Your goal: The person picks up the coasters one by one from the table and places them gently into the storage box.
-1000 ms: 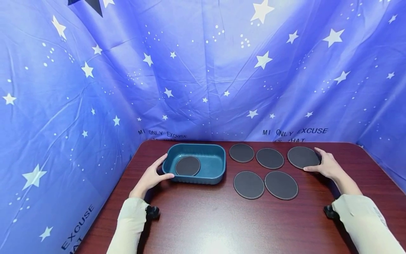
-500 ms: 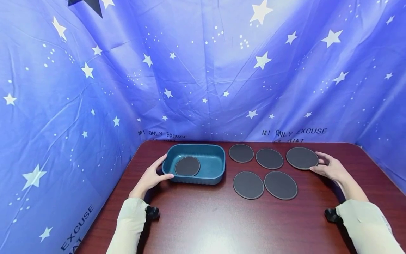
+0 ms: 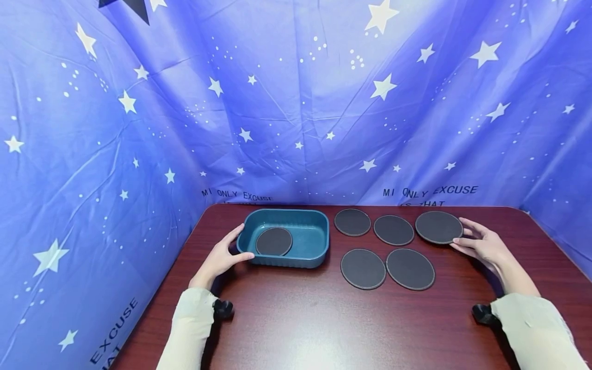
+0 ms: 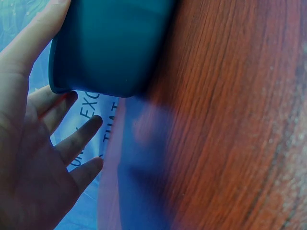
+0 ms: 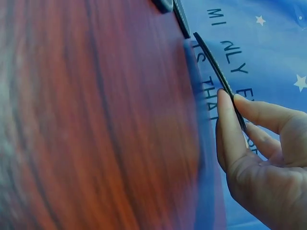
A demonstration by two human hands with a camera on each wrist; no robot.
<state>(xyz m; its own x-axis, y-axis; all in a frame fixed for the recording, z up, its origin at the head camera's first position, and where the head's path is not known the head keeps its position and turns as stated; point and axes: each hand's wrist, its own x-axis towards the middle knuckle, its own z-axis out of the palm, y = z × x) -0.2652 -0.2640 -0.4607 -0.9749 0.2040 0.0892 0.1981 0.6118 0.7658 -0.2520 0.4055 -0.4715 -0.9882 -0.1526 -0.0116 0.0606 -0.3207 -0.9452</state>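
Site: curtained-off tabletop workspace; room type beyond hidden. Star-print cloth (image 3: 296, 103) at 9, 12, 3 o'clock round wood-grain table (image 3: 296, 303).

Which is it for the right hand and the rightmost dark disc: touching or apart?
Touching. The right wrist view shows the right hand pinching the rightmost dark disc near its edge, digits on both faces.

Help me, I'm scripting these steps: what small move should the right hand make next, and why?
Probably carry the held disc left toward the teal container. The right hand pinches the disc's edge, and it appears clear of the table. The left hand holds the container's left end, and one disc already lies inside, leaving space beside it.
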